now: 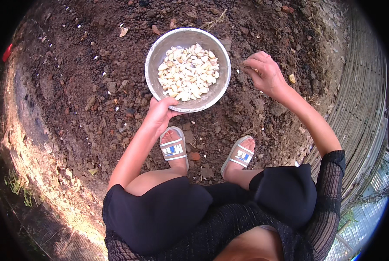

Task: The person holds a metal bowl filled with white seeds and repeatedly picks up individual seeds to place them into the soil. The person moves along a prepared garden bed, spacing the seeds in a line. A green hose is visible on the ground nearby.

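Note:
My left hand (161,111) grips the near rim of a round metal bowl (151,80), thumb over the edge and fingers beneath. Many peeled or partly peeled garlic cloves (188,73) lie in the bowl. To the right of the bowl, my right hand (263,71) hovers over the soil with its fingers bent and thumb close to them; whether anything is between the fingertips cannot be told. A small white piece, perhaps a clove (237,71), lies on the dark, lumpy soil (116,65) between bowl and hand. Similar white pieces dot the soil on the left and near my feet.
My feet in slide sandals (174,150) stand on the soil just below the bowl. A red brick fragment (194,156) lies between them. Along the right runs a fence or mat of thin slats (360,98). Green weeds (26,192) grow at the lower left.

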`<state>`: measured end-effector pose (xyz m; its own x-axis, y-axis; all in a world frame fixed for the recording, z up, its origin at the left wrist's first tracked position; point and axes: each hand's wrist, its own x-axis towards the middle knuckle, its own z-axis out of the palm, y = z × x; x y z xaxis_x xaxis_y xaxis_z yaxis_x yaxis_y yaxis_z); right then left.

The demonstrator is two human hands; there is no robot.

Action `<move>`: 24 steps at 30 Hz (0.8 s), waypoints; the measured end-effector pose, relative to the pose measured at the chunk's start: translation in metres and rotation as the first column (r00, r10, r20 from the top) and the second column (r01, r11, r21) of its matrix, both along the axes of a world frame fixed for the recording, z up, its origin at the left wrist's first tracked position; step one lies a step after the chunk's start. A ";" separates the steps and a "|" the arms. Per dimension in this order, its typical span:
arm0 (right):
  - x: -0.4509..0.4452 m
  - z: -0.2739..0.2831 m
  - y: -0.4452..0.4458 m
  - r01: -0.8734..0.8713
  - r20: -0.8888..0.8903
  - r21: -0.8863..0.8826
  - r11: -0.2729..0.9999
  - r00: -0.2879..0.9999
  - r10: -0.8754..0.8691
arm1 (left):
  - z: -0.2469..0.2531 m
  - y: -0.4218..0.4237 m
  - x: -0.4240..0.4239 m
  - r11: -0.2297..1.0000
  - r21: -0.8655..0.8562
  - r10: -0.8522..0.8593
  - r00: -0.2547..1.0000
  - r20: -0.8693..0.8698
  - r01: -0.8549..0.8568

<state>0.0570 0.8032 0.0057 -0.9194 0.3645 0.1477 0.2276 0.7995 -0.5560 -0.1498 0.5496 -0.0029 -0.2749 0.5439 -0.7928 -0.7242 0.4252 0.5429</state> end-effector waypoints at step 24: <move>-0.066 -0.004 -0.077 -0.359 0.163 -0.581 0.731 0.828 0.537 | 0.002 -0.001 0.005 0.999 0.034 0.006 0.983 0.184 -0.013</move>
<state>-0.0093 0.7262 0.0014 -0.9556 -0.1649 -0.2440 0.1409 0.4715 -0.8705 -0.1447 0.5487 -0.0010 -0.1315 0.5703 -0.8108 -0.8171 0.4007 0.4144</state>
